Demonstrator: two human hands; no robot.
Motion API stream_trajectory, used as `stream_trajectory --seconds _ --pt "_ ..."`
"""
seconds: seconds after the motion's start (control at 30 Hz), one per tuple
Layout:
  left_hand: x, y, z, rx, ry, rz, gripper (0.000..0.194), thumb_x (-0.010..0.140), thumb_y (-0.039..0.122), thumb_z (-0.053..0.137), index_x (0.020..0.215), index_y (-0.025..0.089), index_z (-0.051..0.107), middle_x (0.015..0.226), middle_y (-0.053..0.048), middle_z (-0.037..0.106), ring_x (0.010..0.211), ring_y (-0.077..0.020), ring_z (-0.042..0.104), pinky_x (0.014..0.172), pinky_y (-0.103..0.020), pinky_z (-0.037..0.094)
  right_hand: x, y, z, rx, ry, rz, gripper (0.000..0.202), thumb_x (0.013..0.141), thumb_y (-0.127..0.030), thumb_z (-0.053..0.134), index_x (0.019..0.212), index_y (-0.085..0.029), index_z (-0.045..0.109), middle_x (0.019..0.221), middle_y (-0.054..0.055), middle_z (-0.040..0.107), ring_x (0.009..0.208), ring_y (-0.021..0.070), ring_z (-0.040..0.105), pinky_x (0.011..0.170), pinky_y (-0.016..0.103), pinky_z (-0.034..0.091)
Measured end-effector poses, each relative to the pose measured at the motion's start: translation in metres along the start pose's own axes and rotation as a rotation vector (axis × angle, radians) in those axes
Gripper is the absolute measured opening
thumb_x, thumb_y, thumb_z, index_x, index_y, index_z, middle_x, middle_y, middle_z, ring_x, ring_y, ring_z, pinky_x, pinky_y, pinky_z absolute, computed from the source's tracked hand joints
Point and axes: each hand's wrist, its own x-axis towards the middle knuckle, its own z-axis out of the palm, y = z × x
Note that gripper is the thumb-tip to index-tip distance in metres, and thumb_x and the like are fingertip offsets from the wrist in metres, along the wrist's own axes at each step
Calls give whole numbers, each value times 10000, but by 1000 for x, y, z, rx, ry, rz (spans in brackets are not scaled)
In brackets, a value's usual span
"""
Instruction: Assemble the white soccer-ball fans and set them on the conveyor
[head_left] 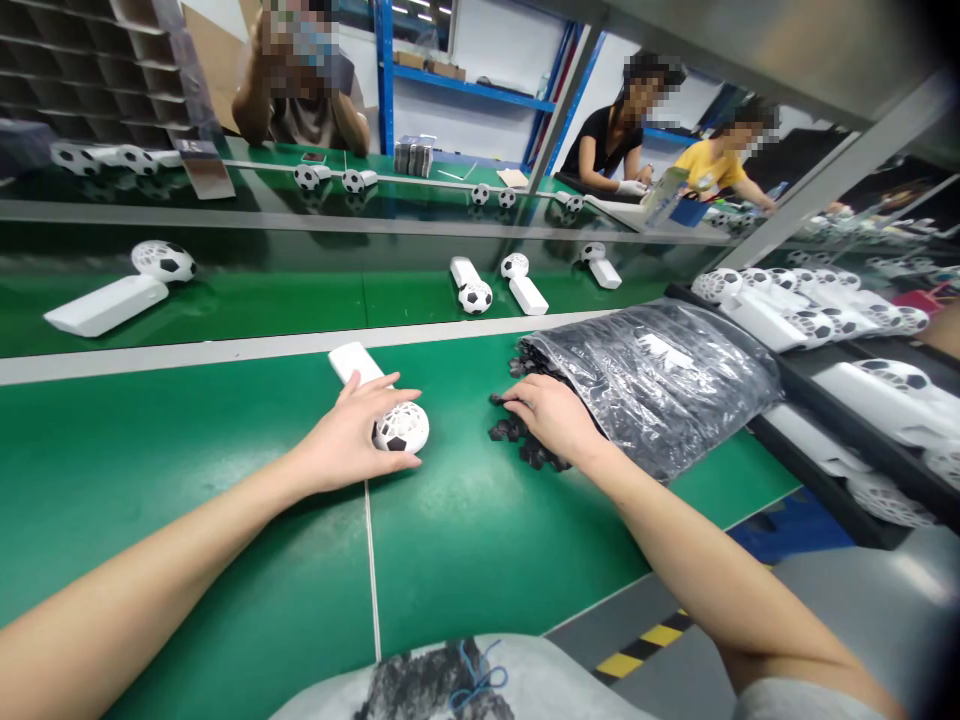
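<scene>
My left hand (337, 440) curls its fingers and thumb around a white football-patterned head (406, 428) with black patches and an open lattice. Its white handle (355, 363) lies on the green table, pointing away from me. To the right, my right hand (559, 415) pinches a small black piece (496, 399) between thumb and fingertips. Beneath and beside that hand is a loose pile of small black pieces (510, 431). They spill from the mouth of a clear plastic bag (675, 375) filled with more dark pieces.
Beyond a pale rail, several similar football-headed units (475, 296) lie on a green belt (300, 300). Black trays (810, 400) with more white units stand at the right. Across the line, one person (311, 110) sits opposite; two others (607, 150) work at far right.
</scene>
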Motion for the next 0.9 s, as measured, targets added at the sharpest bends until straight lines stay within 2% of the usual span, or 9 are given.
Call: stream_trajectory --seconds 0.13,0.23,0.37,0.5,0.6,0.7,0.8,0.9 --pt "-2 0 -8 -100 -115 -6 685 691 451 635 1305 248 410 1442 -66 309 1371 -287 88 1085 -547 105 3 -9 -4 121 8 -28 102 851 -189 560 819 -179 656 828 42 649 812 185 597 777 290 449" --pt "-3 1 -3 -116 -64 -54 709 686 444 635 1311 208 399 1482 -77 203 1377 -268 39 1093 -497 166 3 -15 -4 238 36 -13 64 820 -186 600 866 -183 644 829 36 661 788 185 610 744 305 468" --pt "-3 1 1 -168 -60 -12 668 688 382 636 1293 212 409 1462 -61 264 1378 -241 69 1105 -464 172 3 -28 -2 617 47 28 203 791 -125 586 979 -195 619 887 29 657 777 147 625 717 275 508" --pt "-3 -1 -2 -209 -83 25 622 687 277 618 1274 228 416 1456 -40 280 1378 -225 75 1111 -455 162 3 -46 -2 868 -64 4 110 808 -158 552 895 -190 612 866 17 636 627 107 615 603 239 515" --pt "-3 -1 -3 -213 -83 32 608 678 244 610 1256 227 424 1454 -43 284 1378 -231 73 1108 -465 160 4 -58 -6 863 -94 -76 61 831 -154 531 843 -183 584 795 -1 637 651 112 609 638 245 492" --pt "-2 0 -3 -213 -82 34 591 673 230 600 1240 216 433 1453 -48 286 1378 -236 73 1108 -469 160 7 -67 -9 728 -42 -168 79 846 -141 513 872 -183 574 829 10 633 758 137 593 700 269 467" --pt "-2 1 -3 -219 -85 36 588 675 238 597 1239 213 432 1455 -51 280 1378 -238 71 1110 -468 156 9 -72 -11 655 -11 -201 134 851 -109 490 920 -183 578 917 34 638 857 153 587 769 288 455" --pt "-2 0 -2 -228 -83 36 588 675 244 597 1237 217 429 1454 -57 278 1378 -249 69 1102 -492 160 9 -75 -12 686 -7 -203 139 843 -94 506 876 -192 600 901 23 652 856 148 596 787 290 458"
